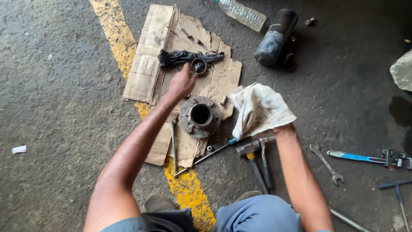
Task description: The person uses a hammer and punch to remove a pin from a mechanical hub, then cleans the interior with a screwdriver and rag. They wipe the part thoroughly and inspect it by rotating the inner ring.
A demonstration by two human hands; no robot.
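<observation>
The left hand (182,81) pinches a small metal ring (198,65) just beyond the wheel hub (200,116); the right hand (268,118), hidden under it, grips a dirty white rag (259,107).

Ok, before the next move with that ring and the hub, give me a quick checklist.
1. Left hand grips the ring: ok, fingertips on it.
2. Ring clear of the black rag: not ok, they touch.
3. Hub flat on the cardboard, bore up: ok.
4. Bore free of grit: cannot tell, too dark.
5. Right hand free: not ok, wrapped in the white cloth.
6. Hammer within reach: ok, beside the right wrist.
</observation>
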